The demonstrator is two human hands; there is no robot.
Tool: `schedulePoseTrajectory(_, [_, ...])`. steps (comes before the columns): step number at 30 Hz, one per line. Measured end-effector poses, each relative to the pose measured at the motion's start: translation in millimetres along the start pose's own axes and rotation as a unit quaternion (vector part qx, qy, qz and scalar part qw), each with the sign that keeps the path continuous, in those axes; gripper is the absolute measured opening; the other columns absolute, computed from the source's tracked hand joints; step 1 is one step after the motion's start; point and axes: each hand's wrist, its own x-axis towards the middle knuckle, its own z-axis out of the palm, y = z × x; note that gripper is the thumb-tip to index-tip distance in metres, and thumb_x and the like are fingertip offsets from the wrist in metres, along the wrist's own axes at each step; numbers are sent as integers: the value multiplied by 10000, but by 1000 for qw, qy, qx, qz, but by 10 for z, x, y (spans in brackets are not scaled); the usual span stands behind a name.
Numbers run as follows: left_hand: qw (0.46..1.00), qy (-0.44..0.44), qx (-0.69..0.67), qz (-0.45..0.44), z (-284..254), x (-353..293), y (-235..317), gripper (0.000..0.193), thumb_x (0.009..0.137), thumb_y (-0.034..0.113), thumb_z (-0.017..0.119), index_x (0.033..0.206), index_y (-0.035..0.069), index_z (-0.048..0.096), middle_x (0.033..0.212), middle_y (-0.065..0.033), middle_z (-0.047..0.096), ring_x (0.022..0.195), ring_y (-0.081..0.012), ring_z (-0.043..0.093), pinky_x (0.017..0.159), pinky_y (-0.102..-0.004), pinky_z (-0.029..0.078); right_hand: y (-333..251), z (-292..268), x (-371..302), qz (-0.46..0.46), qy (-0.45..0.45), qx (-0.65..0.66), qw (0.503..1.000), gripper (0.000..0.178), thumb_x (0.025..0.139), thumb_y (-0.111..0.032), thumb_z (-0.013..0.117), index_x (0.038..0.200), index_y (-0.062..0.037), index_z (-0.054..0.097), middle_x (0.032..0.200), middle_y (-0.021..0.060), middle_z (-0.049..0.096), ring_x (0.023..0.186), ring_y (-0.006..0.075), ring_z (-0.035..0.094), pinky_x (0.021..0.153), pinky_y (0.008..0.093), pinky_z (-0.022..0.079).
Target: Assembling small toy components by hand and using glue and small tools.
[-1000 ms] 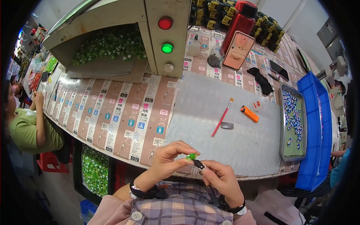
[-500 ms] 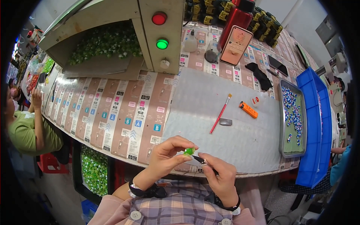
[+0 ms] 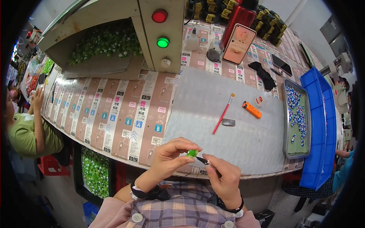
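Observation:
My left hand point(image 3: 172, 155) pinches a small green plastic piece point(image 3: 192, 153) between thumb and fingertips, above the table's front edge. From the right, my right hand point(image 3: 224, 175) grips a slim black pointed tool point(image 3: 201, 160), its tip at or very close to the green piece. Whether the tip touches cannot be made out. Most of the tool's shaft is hidden in my fingers. Beyond my hands, a pale sheet point(image 3: 197, 98) carries a red-handled paintbrush point(image 3: 223, 114), an orange utility knife point(image 3: 251, 110), a small grey block point(image 3: 229, 122) and a small clear jar point(image 3: 259, 100).
Left stands a metal machine housing point(image 3: 161, 62) with green pieces inside. A metal tray point(image 3: 286, 125) of small blue-and-white pieces sits at right beside blue bins point(image 3: 317, 129). A phone point(image 3: 240, 45) leans on a red bottle point(image 3: 238, 22). A bin of green pieces point(image 3: 95, 173) is below left.
My hands keep almost the same pose around the green piece. The camera view has shifted very slightly.

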Motion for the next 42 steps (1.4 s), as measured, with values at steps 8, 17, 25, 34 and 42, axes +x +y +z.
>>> schedulePoseTrajectory(8, [1000,2,1,8,3,3,1,279,756,-63,598,1031,-37,561,1016,-151,561,977,-223,549,855,-319,451,-18,-4,6,5,-14,-23,1000,228,739,-81,635,967,-68,628,589,69,544,465,192,521,437,287,392])
schedulePoseTrajectory(17, [1000,10,9,-6,11,-7,18,270,751,-62,604,1018,-40,573,1000,-144,570,956,-207,556,831,-299,449,-18,-1,-3,-3,-22,-41,999,234,744,-91,637,977,-74,619,595,63,554,472,190,535,443,286,401])
schedulePoseTrajectory(25, [998,23,47,-16,-9,-37,16,255,741,-41,622,994,-35,592,967,-138,591,923,-199,569,809,-290,450,-57,-62,2,101,-88,72,988,219,795,-102,599,1008,-53,607,661,101,593,503,164,550,480,255,416])
schedulePoseTrajectory(34, [999,10,40,-21,16,-22,40,230,738,-41,627,964,-41,587,977,-150,591,925,-213,573,825,-303,450,-56,-152,2,229,-146,202,941,216,815,-102,580,1018,-36,604,767,112,627,555,140,577,521,230,429])
schedulePoseTrajectory(42, [1000,13,17,-11,9,-28,30,238,738,-53,623,973,-42,582,981,-150,587,934,-209,569,826,-303,452,-47,-45,9,45,-59,31,997,213,775,-83,613,985,-50,619,740,103,622,532,181,579,485,256,439])
